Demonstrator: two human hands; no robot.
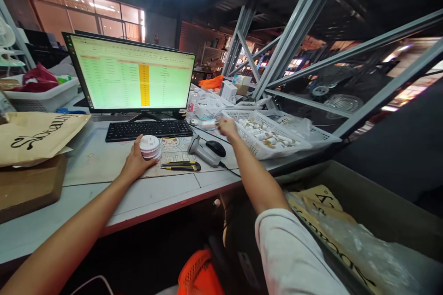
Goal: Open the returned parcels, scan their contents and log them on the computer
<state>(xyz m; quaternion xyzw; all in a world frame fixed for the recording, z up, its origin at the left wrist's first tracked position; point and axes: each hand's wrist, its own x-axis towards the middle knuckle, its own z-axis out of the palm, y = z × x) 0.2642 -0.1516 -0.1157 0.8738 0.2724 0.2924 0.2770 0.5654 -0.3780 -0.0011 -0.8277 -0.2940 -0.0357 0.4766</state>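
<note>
My left hand (135, 162) rests on the grey desk (166, 189) with its fingers curled round a short stack of round white jars (150, 146). My right hand (226, 126) is stretched out to the right and closed on a small white item (208, 124), blurred by motion, at the near-left corner of a white perforated basket (254, 145) that holds several small white and gold tubes (266, 137). In front of the jars lie a yellow and black utility knife (182, 166), a grey barcode scanner (204, 150) and a black mouse (216, 147).
A monitor (133, 74) with a green spreadsheet and a black keyboard (148, 130) stand at the desk's back. Kraft mailers (36, 134) on a cardboard box lie left, a white bin (44, 97) behind. More white baskets (211, 103) sit beyond; a box of bagged mailers (332, 221) sits lower right beside steel racking.
</note>
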